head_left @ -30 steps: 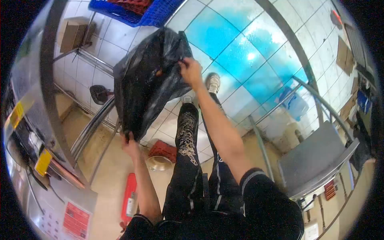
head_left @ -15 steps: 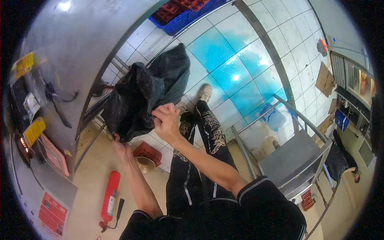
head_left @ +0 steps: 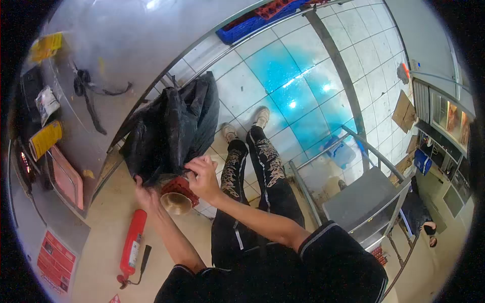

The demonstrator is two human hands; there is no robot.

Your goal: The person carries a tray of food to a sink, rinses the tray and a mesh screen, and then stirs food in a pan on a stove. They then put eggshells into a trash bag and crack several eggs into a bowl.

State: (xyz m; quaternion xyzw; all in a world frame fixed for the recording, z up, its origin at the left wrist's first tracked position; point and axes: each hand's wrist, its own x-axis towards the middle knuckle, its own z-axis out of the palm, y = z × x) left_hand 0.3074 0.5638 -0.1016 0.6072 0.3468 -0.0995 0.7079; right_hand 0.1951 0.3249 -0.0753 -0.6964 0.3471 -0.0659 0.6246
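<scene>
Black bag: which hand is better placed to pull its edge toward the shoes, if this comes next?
Probably the right hand: it pinches the black bag at the edge nearer the shoes; the left hand is at a part farther from them.

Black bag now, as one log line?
left hand: at edge of black bag | right hand: pinching bag | nearby: red fire extinguisher

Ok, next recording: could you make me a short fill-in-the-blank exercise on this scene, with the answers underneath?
1. The bare left hand and bare right hand hold a ____ plastic bag.
2. The ____ hand is nearer the red cylindrical fire extinguisher.
3. ____ pale shoes stand on square white floor tiles.

Missing words: black; left; two.
</scene>
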